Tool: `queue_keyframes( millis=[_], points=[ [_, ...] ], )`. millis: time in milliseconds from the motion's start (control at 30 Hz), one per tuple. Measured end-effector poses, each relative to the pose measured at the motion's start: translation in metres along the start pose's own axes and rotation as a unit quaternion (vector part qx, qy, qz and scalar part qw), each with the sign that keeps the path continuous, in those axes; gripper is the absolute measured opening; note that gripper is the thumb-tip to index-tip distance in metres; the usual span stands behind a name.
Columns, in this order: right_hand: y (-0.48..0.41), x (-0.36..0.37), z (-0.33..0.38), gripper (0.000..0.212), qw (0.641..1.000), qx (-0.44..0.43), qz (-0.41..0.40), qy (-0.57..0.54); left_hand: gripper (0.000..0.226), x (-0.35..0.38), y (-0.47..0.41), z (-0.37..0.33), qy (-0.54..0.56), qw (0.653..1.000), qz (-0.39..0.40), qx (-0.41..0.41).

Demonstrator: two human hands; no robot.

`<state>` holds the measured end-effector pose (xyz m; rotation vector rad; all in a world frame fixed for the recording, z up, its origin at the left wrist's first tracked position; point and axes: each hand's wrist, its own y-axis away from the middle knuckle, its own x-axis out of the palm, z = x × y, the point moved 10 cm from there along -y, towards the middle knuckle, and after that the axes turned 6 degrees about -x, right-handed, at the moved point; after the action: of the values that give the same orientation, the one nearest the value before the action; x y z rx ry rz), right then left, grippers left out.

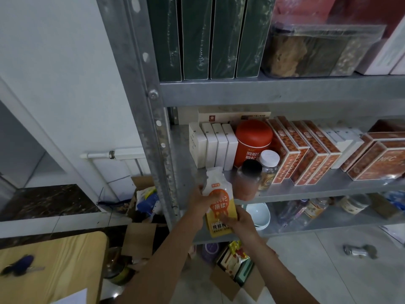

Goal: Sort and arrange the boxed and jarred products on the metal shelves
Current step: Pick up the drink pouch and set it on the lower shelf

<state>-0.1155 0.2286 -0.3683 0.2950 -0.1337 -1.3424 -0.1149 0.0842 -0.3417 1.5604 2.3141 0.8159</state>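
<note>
Both of my hands hold a white, orange and yellow pouch (219, 194) upright in front of the middle metal shelf (328, 189). My left hand (202, 205) grips its left side; my right hand (237, 220) grips its lower right corner. Behind it on the shelf stand a black-capped jar (247, 181) of pink contents, a white-capped jar (268, 170), a red canister (253, 143), several white boxes (215, 148) and a row of orange patterned boxes (306, 150).
Dark green boxes (208, 38) and a clear bagged pack (315, 51) fill the upper shelf. The lower shelf holds a pale bowl (258, 213) and jars (352, 204). Open cardboard boxes (236, 273) sit on the floor below. A wooden table (52, 266) stands at the bottom left.
</note>
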Motion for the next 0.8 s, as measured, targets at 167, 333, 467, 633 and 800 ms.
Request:
queue_keyframes(
  millis=[167, 333, 467, 633, 800],
  points=[
    [0.003, 0.023, 0.054, 0.049, 0.987, -0.157, 0.029, 0.017, 0.053, 0.002, 0.030, -0.048, -0.034, 0.987, 0.001, 0.159],
    [-0.014, 0.038, 0.115, 0.055, 0.963, -0.263, 0.066, -0.004, 0.054, -0.007, 0.048, -0.102, -0.018, 0.948, 0.030, 0.317],
    [-0.036, 0.054, 0.092, 0.058, 0.976, -0.184, 0.074, 0.093, 0.067, -0.013, 0.025, -0.083, -0.063, 0.957, 0.032, 0.280],
    [-0.044, 0.058, 0.078, 0.062, 0.971, -0.146, 0.064, 0.178, 0.058, -0.023, 0.004, -0.052, -0.099, 0.959, 0.010, 0.264],
    [-0.041, 0.057, 0.076, 0.051, 0.978, -0.120, 0.087, 0.144, 0.046, -0.026, -0.001, -0.046, -0.082, 0.965, -0.011, 0.249]
  ],
)
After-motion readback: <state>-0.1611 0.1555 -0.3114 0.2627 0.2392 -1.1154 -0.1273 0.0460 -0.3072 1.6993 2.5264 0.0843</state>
